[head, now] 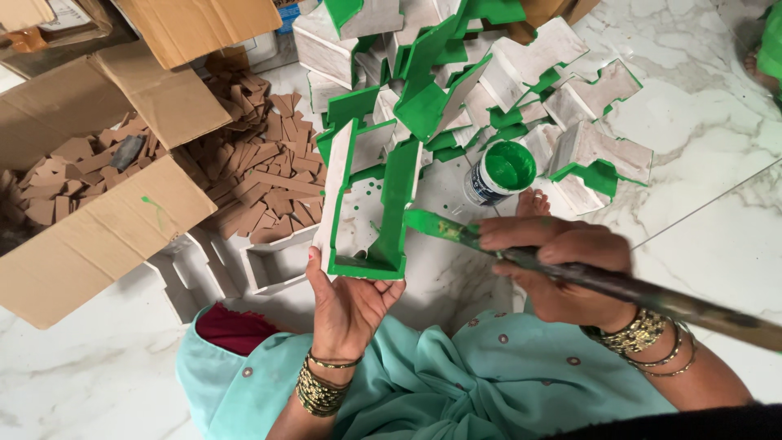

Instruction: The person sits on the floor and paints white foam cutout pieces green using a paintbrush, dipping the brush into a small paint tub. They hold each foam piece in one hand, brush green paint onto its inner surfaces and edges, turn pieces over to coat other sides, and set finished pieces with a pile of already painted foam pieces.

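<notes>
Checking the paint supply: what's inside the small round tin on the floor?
The small round tin holds bright green paint right across its open top; the depth below that surface is hidden.

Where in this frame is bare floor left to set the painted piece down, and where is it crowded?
Bare marble floor lies right of the painted pile, and more at lower left below the cardboard box. Crowded: the pile, the brown pieces, and around the paint can. The left hand holds the green frame.

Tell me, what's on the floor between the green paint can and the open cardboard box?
In the head view, between the paint can and the cardboard box stands the green-edged frame piece held by the left hand, then a heap of brown cardboard pieces.
</notes>
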The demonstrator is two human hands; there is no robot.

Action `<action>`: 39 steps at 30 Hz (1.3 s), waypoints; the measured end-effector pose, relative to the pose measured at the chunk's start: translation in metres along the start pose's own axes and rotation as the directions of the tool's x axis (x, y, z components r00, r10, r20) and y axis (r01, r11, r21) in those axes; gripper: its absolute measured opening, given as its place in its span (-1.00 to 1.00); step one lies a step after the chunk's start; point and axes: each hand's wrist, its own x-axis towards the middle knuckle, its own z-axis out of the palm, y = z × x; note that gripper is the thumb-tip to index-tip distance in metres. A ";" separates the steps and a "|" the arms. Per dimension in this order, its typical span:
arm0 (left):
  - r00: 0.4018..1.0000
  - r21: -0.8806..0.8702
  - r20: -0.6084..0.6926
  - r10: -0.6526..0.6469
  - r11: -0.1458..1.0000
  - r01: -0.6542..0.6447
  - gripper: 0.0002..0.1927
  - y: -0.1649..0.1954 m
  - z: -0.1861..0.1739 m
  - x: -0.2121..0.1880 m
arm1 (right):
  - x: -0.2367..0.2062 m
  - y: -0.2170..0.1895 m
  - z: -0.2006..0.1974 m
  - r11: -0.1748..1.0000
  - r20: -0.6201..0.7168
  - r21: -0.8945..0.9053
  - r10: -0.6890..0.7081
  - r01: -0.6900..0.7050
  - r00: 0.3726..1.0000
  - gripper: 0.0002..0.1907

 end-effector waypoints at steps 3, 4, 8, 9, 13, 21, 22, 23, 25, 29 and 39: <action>1.000 -0.024 0.005 -0.003 1.000 0.003 -0.10 -0.001 -0.002 0.001 | 0.005 0.006 0.002 0.993 0.040 -0.107 -0.046 0.050 0.998 -0.39; 1.000 -0.020 -0.002 -0.003 1.000 0.003 -0.11 -0.001 -0.002 0.000 | 0.007 0.008 0.003 0.986 0.030 -0.147 -0.079 0.083 0.996 -0.37; 1.000 -0.019 -0.011 -0.002 1.000 0.002 -0.11 -0.001 -0.006 -0.001 | 0.014 0.007 0.006 0.964 0.006 -0.208 -0.168 0.165 0.986 -0.31; 1.000 -0.026 -0.008 0.002 1.000 -0.002 -0.10 -0.001 -0.007 0.000 | 0.015 0.005 0.005 0.964 0.007 -0.197 -0.181 0.179 0.983 -0.30; 1.000 -0.068 -0.003 0.012 0.998 -0.012 -0.08 0.000 -0.008 -0.001 | 0.015 -0.004 0.007 0.941 0.055 -0.261 -0.210 0.217 0.976 -0.26; 0.997 -0.060 -0.082 -0.008 0.998 0.003 -0.10 0.001 -0.004 -0.001 | 0.020 0.001 0.015 0.936 0.025 -0.281 -0.213 0.212 0.977 -0.24; 0.999 -0.076 -0.054 -0.008 0.997 0.004 -0.09 0.001 -0.004 -0.001 | 0.019 -0.001 0.014 0.943 0.013 -0.263 -0.207 0.202 0.978 -0.24; 1.000 -0.094 -0.027 -0.006 0.996 0.003 -0.08 0.002 -0.005 -0.001 | 0.017 -0.005 0.013 0.951 0.002 -0.243 -0.198 0.193 0.980 -0.23; 1.000 -0.102 -0.014 -0.003 0.995 0.002 -0.07 0.002 -0.004 -0.002 | 0.016 -0.008 0.013 0.954 0.006 -0.231 -0.194 0.190 0.981 -0.23; 0.997 -0.050 -0.076 -0.008 0.999 0.005 -0.06 0.002 -0.002 -0.003 | 0.016 -0.004 0.016 0.931 0.062 -0.289 -0.214 0.222 0.975 -0.22; 0.999 -0.083 -0.033 -0.005 0.997 0.002 -0.07 0.001 -0.004 -0.004 | 0.016 -0.011 0.008 0.945 0.069 -0.210 -0.239 0.249 0.968 -0.24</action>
